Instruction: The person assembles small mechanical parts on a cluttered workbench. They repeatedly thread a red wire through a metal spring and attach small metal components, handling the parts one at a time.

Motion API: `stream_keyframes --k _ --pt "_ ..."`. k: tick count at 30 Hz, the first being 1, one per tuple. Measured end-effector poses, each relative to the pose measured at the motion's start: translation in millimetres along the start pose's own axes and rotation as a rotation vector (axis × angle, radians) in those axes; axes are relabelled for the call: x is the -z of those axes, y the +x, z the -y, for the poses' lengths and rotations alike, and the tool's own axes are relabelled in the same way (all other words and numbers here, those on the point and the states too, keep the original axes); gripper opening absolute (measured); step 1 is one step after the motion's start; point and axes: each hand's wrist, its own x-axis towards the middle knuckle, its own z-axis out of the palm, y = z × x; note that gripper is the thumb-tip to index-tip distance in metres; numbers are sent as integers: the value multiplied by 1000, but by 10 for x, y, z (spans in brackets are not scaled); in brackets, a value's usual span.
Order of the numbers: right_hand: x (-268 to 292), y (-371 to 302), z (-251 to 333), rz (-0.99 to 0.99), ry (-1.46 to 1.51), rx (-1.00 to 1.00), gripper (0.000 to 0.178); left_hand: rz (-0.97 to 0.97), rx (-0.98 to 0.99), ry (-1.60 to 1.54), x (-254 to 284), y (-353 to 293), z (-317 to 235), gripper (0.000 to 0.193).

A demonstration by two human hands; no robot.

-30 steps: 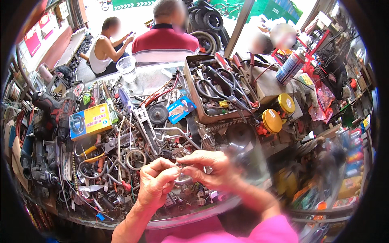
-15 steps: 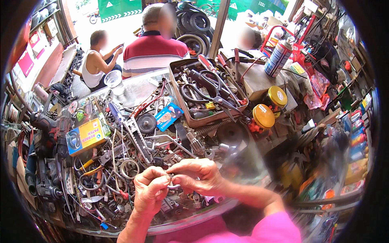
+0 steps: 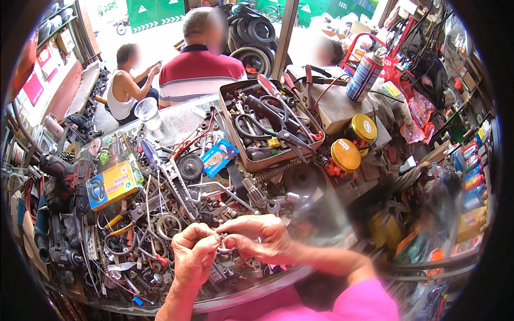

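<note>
Over the near edge of a cluttered bench, both of my hands pinch one small silvery metal part [image 3: 225, 243], curved at its lower side. My left hand [image 3: 194, 251] grips its left side between thumb and forefinger. From the right, my right hand [image 3: 262, 238] pinches it with thumb and fingers; its exact shape is mostly covered by my fingertips. Under and around my hands lie loose nuts, bolts and fittings. Just beyond them are a long bent metal rod [image 3: 227, 192] and a threaded metal fitting [image 3: 254, 190]. A pale ring [image 3: 169, 227] lies to the left.
A tin box of tools [image 3: 241, 152] with scissors on top stands beyond my hands. Yellow-lidded jars [image 3: 345, 155] and a spray can [image 3: 364, 77] are at the right. Left are a patch-kit box [image 3: 112, 184] and power drills [image 3: 64, 176]. Two people [image 3: 201, 77] [image 3: 126, 85] sit beyond the bench.
The whole view has shifted slightly, so the bench and my hands appear a little further left. My fingers have moved slightly around the small metal part, which both hands still hold.
</note>
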Motion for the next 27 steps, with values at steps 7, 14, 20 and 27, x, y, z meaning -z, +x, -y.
stream_keyframes --k 7,14,20,27 --pt "1 9 9 -3 26 -55 25 -10 5 15 10 0 2 6" --pt "5 9 2 9 8 -24 26 -6 -3 34 -24 -12 -17 6" --pt "-23 14 -33 -14 -17 1 25 -32 -23 73 -46 -13 -7 7" --pt "14 5 -59 -9 -74 53 24 -7 29 25 -14 -37 -19 6"
